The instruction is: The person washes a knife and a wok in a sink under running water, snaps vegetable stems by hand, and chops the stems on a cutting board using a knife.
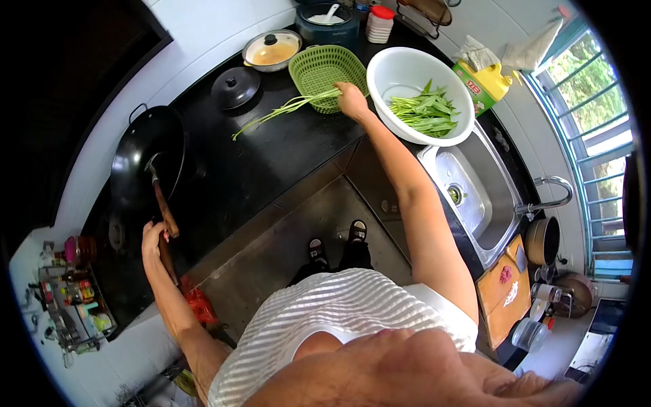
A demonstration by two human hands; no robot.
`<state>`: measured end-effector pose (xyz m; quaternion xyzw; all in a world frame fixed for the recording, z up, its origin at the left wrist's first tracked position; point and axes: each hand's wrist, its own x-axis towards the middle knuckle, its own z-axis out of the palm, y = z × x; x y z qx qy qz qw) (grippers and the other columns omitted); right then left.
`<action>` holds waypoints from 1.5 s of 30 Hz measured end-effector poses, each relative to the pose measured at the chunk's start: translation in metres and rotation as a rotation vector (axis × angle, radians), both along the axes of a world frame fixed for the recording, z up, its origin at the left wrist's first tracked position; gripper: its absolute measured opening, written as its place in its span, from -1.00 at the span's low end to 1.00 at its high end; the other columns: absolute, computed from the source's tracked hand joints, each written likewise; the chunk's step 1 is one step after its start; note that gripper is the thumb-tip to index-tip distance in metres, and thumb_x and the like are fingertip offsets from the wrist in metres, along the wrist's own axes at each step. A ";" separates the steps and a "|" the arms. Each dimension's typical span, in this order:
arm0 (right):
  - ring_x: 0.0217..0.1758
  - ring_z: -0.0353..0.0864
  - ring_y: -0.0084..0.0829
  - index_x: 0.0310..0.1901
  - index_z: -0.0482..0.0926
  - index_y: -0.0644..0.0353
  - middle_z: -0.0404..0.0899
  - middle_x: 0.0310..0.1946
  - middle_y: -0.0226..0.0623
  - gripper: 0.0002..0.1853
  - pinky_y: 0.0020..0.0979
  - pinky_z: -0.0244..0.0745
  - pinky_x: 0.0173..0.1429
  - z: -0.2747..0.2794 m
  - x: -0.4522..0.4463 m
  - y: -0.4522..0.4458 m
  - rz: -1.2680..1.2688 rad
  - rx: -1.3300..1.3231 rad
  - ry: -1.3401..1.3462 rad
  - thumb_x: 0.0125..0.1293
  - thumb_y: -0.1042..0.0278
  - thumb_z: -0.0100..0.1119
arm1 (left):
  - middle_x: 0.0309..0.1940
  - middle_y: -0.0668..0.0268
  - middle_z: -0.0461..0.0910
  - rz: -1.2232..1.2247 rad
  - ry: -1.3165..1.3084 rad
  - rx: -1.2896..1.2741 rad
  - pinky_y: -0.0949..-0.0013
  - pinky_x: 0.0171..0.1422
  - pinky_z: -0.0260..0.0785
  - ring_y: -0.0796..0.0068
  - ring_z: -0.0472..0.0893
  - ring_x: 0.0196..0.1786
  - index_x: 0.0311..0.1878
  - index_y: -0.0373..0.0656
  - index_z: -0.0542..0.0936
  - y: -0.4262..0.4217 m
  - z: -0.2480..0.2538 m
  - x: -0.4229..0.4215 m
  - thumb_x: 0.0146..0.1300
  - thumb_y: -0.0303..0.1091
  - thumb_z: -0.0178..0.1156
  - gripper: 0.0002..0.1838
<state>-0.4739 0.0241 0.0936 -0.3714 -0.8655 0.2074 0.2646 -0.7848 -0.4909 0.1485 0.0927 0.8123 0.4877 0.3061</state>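
Our right hand (351, 102) is closed round one end of a thin bunch of green stems (288, 108), which slants across the green basket (319, 71) and past its edge, the free ends out over the black worktop (261, 166). Our left hand (154, 239) looks curled round a lower wooden handle (167, 259) beside the wok (132, 163); the fingers partly hide it, so we cannot be sure it belongs to the wok. Above it, a utensil (163, 203) leans out of the wok, its own wooden handle close to our knuckles.

With the bunch gripped at one end only, a slack hold could let single stems slide out onto the worktop, and a sideways swing could catch the basket and shift it. A tug on the left might tilt the wok, or a bump knock the utensil loose. Our right forearm passes close to the white basin (386, 68) of leafy greens (427, 115); a careless elbow could push it towards the sink (491, 183).
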 end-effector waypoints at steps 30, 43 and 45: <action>-0.25 0.53 -0.21 -0.02 0.40 0.14 0.49 -0.24 -0.07 -0.55 -0.26 0.42 -0.18 0.063 0.119 0.017 0.027 -0.001 -0.037 0.04 0.20 0.20 | -0.69 0.28 0.39 0.158 -0.050 -0.055 0.50 -0.63 0.24 0.54 0.38 -0.71 0.22 -0.58 -0.26 0.011 0.019 0.009 -0.02 -0.53 0.04 -0.16; -0.29 0.48 -0.55 -0.10 0.47 0.25 0.51 -0.28 -0.33 -0.71 -0.53 0.38 -0.20 0.114 0.111 -0.111 0.268 -0.268 0.411 0.09 0.49 0.11 | -0.64 0.26 0.40 0.002 -0.024 -0.021 0.49 -0.63 0.19 0.55 0.34 -0.70 -0.04 -0.50 0.18 -0.008 0.027 0.027 -0.10 -0.52 0.05 -0.50; -0.18 0.45 -0.44 -0.10 0.47 0.30 0.49 -0.28 -0.21 -0.71 -0.52 0.32 -0.07 0.208 0.141 -0.145 0.462 -0.341 0.743 0.12 0.49 -0.05 | -0.66 0.30 0.38 -0.132 -0.009 -0.025 0.51 -0.63 0.17 0.57 0.33 -0.71 -0.27 -0.34 0.28 -0.003 0.042 0.045 -0.09 -0.51 0.05 -0.72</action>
